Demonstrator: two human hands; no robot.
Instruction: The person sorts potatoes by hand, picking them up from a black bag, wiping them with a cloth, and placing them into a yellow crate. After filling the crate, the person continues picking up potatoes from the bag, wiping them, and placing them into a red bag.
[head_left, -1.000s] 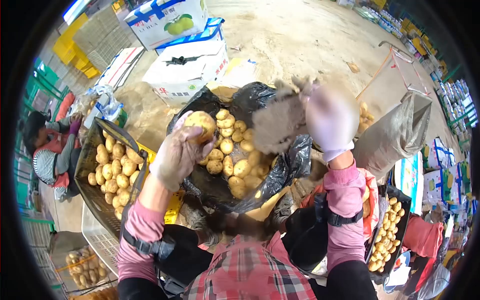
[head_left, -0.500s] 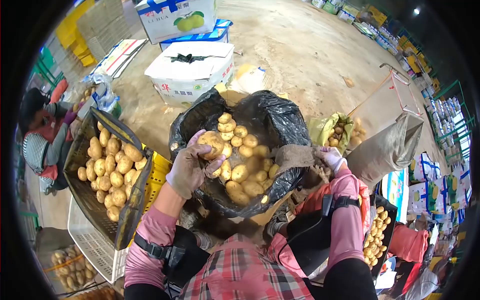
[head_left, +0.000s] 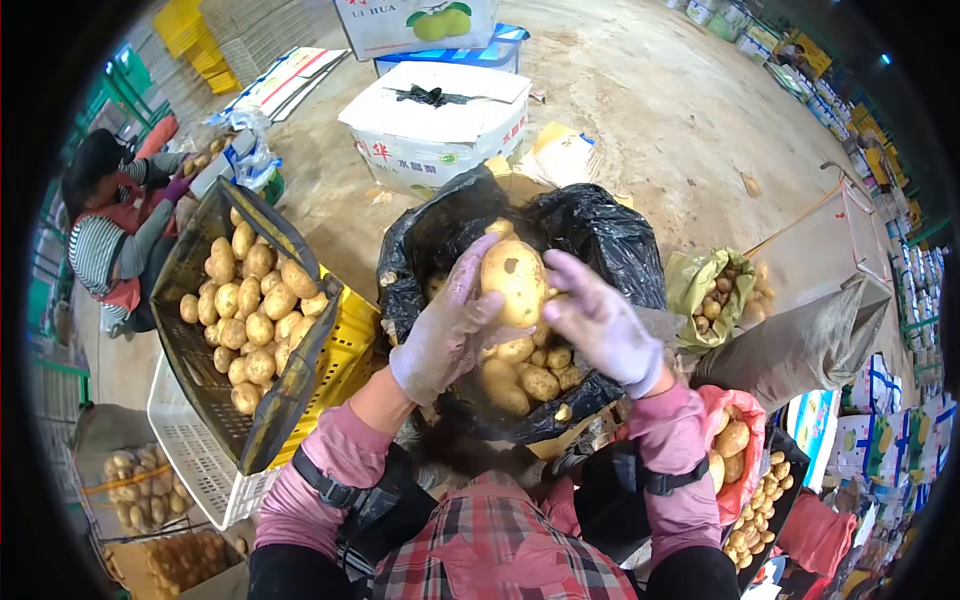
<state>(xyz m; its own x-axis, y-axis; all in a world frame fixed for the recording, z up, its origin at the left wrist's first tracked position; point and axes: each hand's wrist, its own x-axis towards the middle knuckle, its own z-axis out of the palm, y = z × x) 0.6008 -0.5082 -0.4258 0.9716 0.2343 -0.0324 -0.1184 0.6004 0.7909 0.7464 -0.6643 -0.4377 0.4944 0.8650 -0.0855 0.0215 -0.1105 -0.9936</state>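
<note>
A large potato (head_left: 515,283) with dark spots is in my gloved left hand (head_left: 445,325), thumb in front and fingers along its left side. My gloved right hand (head_left: 605,325) is at the potato's right side, fingers stretched and apart, fingertips right at its edge. Both hands are over a container lined with a black plastic bag (head_left: 610,235). Several smaller potatoes (head_left: 525,375) lie inside the bag, partly hidden by my hands.
Left stands a dark-lined yellow crate (head_left: 345,345) of potatoes, beside a white crate (head_left: 185,440). A person (head_left: 115,235) sits beyond. White cartons (head_left: 435,125) stand ahead. A green bag (head_left: 700,300) and a red bag (head_left: 735,450), both with potatoes, are on the right.
My right hand has let go of a grey cloth-like piece and come left to the potato. The potato has moved toward the middle in my left hand. The view has shifted.
</note>
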